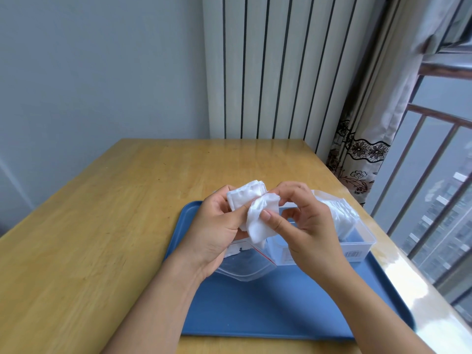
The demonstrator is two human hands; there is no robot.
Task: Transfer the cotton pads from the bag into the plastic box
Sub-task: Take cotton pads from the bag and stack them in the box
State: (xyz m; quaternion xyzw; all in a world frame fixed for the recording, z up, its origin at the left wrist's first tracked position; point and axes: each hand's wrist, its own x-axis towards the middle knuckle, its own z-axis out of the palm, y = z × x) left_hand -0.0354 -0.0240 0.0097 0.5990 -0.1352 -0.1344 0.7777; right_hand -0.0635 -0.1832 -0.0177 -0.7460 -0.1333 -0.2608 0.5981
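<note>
My left hand [217, 231] grips a stack of white cotton pads [242, 196] above the blue tray [268, 307]. My right hand [304, 221] pinches a bent cotton pad [260, 221] at the stack's front, thumb on its face. A clear zip bag [245, 267] with a red seal line lies on the tray under my left hand. The clear plastic box [357, 241] stands on the tray behind my right hand, with several white pads [342, 213] standing inside it.
The tray rests on a wooden table [102, 226] whose right edge runs along a window with railings [434, 175]. A patterned curtain [362, 154] hangs at the far right corner, and a ribbed radiator panel [268, 72] stands behind the table.
</note>
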